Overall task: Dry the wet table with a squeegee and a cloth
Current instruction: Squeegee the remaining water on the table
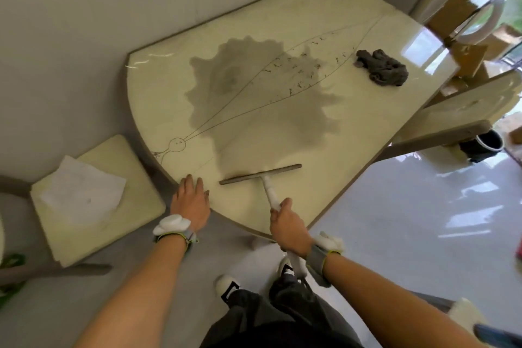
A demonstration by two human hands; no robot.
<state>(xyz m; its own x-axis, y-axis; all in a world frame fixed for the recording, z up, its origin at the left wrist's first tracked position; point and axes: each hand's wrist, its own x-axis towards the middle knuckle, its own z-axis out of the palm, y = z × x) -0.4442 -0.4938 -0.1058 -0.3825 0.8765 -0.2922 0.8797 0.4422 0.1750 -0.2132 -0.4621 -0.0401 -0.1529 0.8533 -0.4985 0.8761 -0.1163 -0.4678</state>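
Note:
A cream table [367, 37] carries a wide grey puddle [248, 93] across its middle. The squeegee [261, 174] lies with its dark blade flat on the table near the front edge, just below the puddle. My right hand [288, 224] grips the squeegee's white handle. Flat on the table's front edge, left of the blade, rests my left hand [190, 200] with its fingers straight. A crumpled grey cloth [382, 66] sits on the table's far right, beyond the puddle and apart from both hands.
A cream stool [135, 206] with a white paper sheet [82, 186] stands left of the table. A cream bench [466, 104] and a dark bucket [483, 144] are to the right. Cardboard boxes [452, 14] stand at the back right. Walls close the left and back.

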